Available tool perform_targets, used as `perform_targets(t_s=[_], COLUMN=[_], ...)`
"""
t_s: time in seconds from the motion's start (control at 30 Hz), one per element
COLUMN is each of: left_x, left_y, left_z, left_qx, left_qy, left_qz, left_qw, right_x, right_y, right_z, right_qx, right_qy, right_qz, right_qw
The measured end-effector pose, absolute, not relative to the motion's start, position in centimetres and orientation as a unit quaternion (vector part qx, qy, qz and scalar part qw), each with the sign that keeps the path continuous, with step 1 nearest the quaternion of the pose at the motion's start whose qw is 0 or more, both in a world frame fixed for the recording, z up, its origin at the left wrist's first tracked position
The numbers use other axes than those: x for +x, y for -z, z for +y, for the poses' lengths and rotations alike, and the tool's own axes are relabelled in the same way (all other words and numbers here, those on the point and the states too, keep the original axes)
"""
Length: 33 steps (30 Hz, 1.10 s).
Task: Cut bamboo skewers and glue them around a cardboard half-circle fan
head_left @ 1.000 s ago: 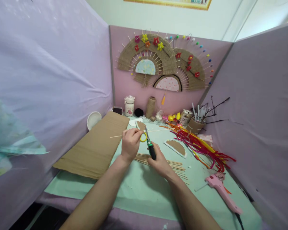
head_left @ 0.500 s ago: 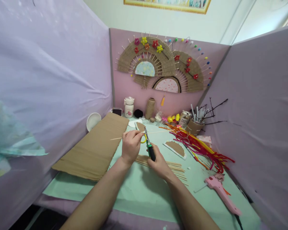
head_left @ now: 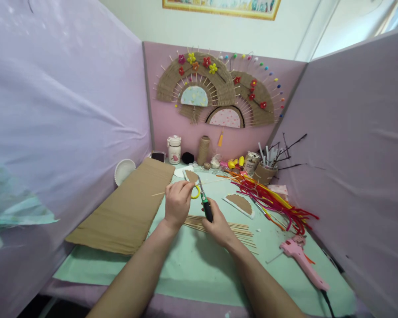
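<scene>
My left hand [head_left: 177,204] is closed in a pinch around a thin wooden skewer [head_left: 158,194], which sticks out to both sides. In my right hand [head_left: 218,224] is a pair of pliers [head_left: 206,208] with black and green handles, the jaws pointing up at the skewer just right of my left fingers. Whether the jaws touch the skewer, I cannot tell. A yellow ring [head_left: 195,192] shows beside my left fingertips, partly hidden. Below my hands, a bundle of skewers [head_left: 240,230] lies on the green cloth. To its right is a cardboard half-circle [head_left: 239,204] with a white edge.
A large cardboard sheet [head_left: 122,207] covers the table's left side. On the right lie bright pipe cleaners [head_left: 272,201] and a pink glue gun [head_left: 305,263] with a cord. Twine [head_left: 203,151] and a white jar [head_left: 174,150] stand behind, below woven fans [head_left: 230,84].
The view has shifted a little, so the scene sits slightly further left. My hands keep nearly the same pose, still holding the skewer and the pliers.
</scene>
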<state>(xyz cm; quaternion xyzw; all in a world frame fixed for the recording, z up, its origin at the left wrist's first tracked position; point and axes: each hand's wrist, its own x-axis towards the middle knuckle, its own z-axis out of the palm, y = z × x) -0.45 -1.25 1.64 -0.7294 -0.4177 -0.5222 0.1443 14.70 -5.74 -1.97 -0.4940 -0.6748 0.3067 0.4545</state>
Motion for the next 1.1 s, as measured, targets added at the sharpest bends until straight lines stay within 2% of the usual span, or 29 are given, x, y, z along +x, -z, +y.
perform_targets(t_s=[0.27, 0.57, 0.83, 1.1], left_x=[0.0, 1.2, 1.5, 0.4], left_y=[-2.0, -1.5, -1.2, -1.8], left_z=[-1.8, -2.9, -2.9, -1.5], left_qx=[-0.691, -0.755, -0.763, -0.739], left_qy=[0.547, 0.548, 0.542, 0.542], left_qz=[-0.431, -0.32, -0.314, -0.366], left_qw=[0.194, 0.164, 0.159, 0.164], right_x=[15.2, 16.2, 16.0, 14.9], right_y=[2.0, 1.6, 2.1, 2.0], right_z=[-5.3, -4.8, -4.6, -5.8], right_qx=[-0.533, -0.544, -0.547, -0.506], right_qy=[-0.298, -0.274, -0.255, -0.209], right_qz=[-0.632, -0.573, -0.582, -0.674], right_qw=[0.478, 0.549, 0.545, 0.496])
